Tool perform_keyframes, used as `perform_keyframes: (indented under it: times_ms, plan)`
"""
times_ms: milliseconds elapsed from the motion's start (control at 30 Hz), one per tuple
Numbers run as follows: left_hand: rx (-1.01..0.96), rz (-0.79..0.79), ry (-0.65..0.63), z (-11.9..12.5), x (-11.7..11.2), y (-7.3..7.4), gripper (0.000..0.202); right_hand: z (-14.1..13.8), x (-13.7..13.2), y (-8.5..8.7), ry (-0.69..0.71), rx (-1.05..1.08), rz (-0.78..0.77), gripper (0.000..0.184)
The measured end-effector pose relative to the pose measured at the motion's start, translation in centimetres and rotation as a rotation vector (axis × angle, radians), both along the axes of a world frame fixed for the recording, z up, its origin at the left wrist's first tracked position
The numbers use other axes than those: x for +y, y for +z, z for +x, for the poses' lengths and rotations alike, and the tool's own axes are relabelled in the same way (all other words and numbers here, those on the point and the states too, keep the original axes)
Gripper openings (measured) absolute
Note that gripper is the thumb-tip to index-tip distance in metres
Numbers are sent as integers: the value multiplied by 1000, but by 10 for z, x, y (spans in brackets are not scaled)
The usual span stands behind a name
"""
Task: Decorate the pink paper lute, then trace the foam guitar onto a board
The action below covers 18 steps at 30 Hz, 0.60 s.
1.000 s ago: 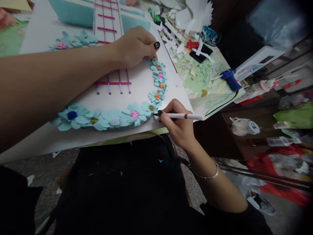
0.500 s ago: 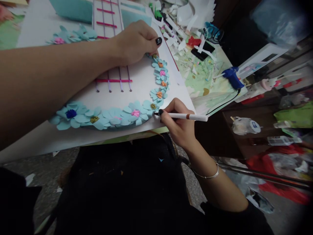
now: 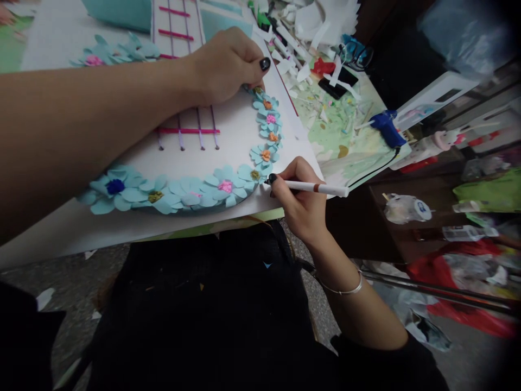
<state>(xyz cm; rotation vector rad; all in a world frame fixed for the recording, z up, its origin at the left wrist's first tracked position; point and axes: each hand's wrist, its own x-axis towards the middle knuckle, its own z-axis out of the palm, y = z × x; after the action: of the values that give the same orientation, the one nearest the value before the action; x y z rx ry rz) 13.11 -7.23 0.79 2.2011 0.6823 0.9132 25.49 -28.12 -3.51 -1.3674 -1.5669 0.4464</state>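
Note:
A white guitar-like cutout [image 3: 183, 163] edged with light-blue paper flowers [image 3: 226, 186] lies on a large white sheet [image 3: 301, 142]. Purple and pink strips [image 3: 189, 131] cross its middle. My left hand [image 3: 232, 65] reaches over it, fingers closed on its far right edge beside the small flowers. My right hand [image 3: 303, 201] pinches a white marker pen [image 3: 336, 190] with a brown band. The pen's tip is at the cutout's lower right rim, close to the sheet; whether it touches is too small to tell.
A blue glue gun [image 3: 386, 129] with a black cord rests at the table's right edge. Paper scraps [image 3: 299, 70], glasses [image 3: 358, 57] and a black phone [image 3: 337, 87] lie behind. Shelves with bags [image 3: 407, 208] stand to the right. Part of another person's hand [image 3: 6, 13] shows top left.
The pen tip and my right hand have shifted slightly right and up along the cutout's rim. My left hand keeps its hold at the edge. The whole view has moved a little.

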Motion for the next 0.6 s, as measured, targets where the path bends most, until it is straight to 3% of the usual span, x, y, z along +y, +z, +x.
perform_keyframes:
  times_ms: [133,300,467,600]
  plan:
    - [3,2,8,0,-1,0,21,0,-2,0,39,36,-20,20]
    - [-4,-9,16,0,-1,0,21,-1,-1,-3,-41,36,41,17]
    - [-12,13,9,-1,1,-1,22,-2,-4,-1,22,32,-13,20]
    - [-7,11,25,-1,2,-1,21,-2,-5,-3,-37,46,23,19]
